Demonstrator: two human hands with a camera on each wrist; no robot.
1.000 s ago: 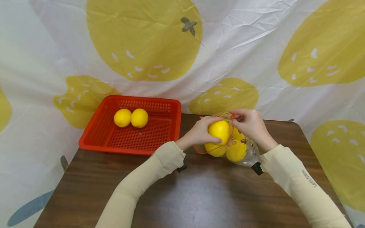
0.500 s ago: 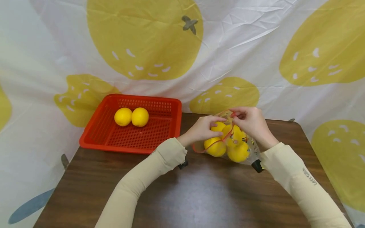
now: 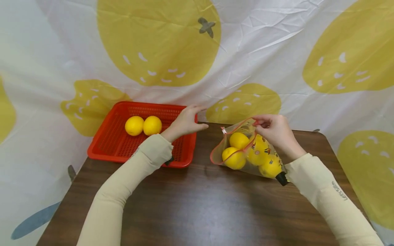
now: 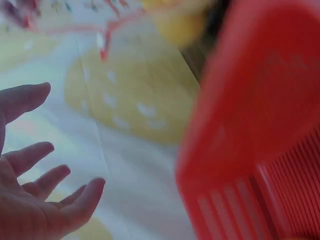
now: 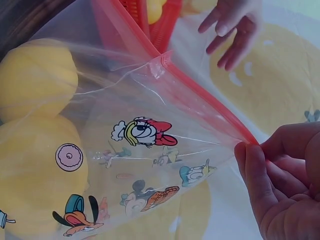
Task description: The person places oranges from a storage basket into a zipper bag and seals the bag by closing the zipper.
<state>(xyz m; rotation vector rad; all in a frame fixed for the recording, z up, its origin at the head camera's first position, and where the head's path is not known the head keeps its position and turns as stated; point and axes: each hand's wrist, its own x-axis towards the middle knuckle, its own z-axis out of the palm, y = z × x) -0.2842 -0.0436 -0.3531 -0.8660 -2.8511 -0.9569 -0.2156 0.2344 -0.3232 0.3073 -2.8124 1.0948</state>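
My right hand [image 3: 274, 131] pinches the red-edged mouth of a clear zip bag [image 5: 150, 100], which is printed with cartoon figures. Several yellow lemon-like fruits [image 3: 234, 158] lie inside the bag, and its mouth gapes toward the left. My left hand [image 3: 186, 121] is over the right side of the red plastic basket [image 3: 181, 160], holding nothing, its fingers spread apart in the left wrist view. Two more yellow fruits [image 3: 134, 125] sit side by side in the basket, left of that hand.
Both basket and bag rest toward the back of a dark wooden table [image 3: 215, 212]. Behind it hangs a white cloth [image 3: 240, 51] with large yellow fruit prints. A red and white zip slider [image 3: 223, 130] sits at the bag's edge.
A yellow fruit in the left hand has gone into the bag and been let go. The left hand has moved left to the basket; the right hand keeps hold of the bag.
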